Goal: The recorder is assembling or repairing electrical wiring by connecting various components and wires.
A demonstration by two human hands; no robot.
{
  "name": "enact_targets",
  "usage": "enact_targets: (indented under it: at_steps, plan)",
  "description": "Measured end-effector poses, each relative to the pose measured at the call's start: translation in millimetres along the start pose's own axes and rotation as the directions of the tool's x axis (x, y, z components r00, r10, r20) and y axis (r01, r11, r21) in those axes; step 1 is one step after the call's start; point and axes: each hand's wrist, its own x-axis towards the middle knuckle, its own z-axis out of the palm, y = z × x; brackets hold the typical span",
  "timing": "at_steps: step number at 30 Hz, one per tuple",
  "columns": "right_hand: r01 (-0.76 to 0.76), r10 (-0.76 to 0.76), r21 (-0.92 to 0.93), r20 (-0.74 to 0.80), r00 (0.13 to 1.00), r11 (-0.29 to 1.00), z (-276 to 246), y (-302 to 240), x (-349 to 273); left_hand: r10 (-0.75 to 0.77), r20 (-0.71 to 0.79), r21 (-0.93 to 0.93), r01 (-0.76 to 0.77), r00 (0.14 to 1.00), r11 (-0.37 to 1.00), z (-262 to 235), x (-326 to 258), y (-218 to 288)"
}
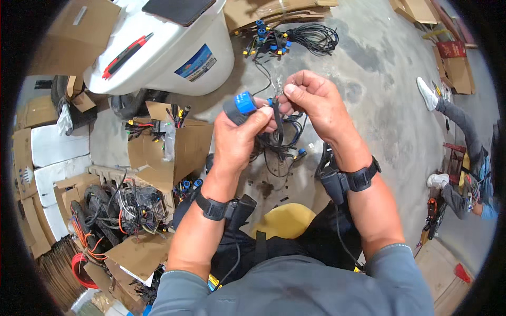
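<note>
My left hand [238, 138] is closed around a black roll with a blue printed core [245, 102], which looks like electrical tape. Its thumb and fingertips also pinch a dark cable beside a small blue connector [271, 101]. Close by, my right hand [312, 99] has thumb and forefinger pressed together at the cable's thin wire ends [279, 84]; exactly what it grips is partly hidden. A flat black strip [279, 118] hangs down between the hands. Beneath them, a tangle of black cables [279, 150] with blue-tipped connectors lies low down.
A white tub [211, 42] at the upper left bears a red-and-black pen [126, 55] and a dark phone [179, 9]. Bundled cables [313, 39] lie on the floor beyond my hands. Open cardboard boxes [184, 147] with cables stand left. Another person's legs [464, 126] show at right.
</note>
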Motion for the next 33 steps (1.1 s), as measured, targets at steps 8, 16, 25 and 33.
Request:
enact_targets:
  at_steps: [8,16,25,33]
  plan:
    - [-0.045,0.042,0.043,0.063,0.997,0.998,11,-5,-3,0.007,-0.001,-0.016,-0.007,1.0,1.0,-10,0,-1]
    - [0.211,-0.229,-0.175,-0.092,0.969,0.962,6,-6,-1,0.004,-0.034,0.127,0.001,0.999,0.992,-12,1,3]
    - [0.208,-0.214,-0.515,0.049,0.976,0.832,8,-3,-4,0.044,-0.048,0.151,-0.036,0.998,0.988,-10,2,4]
    - [0.456,-0.508,-0.637,0.115,0.853,0.621,-2,-2,2,0.003,-0.157,0.166,0.024,0.988,0.986,-8,1,8]
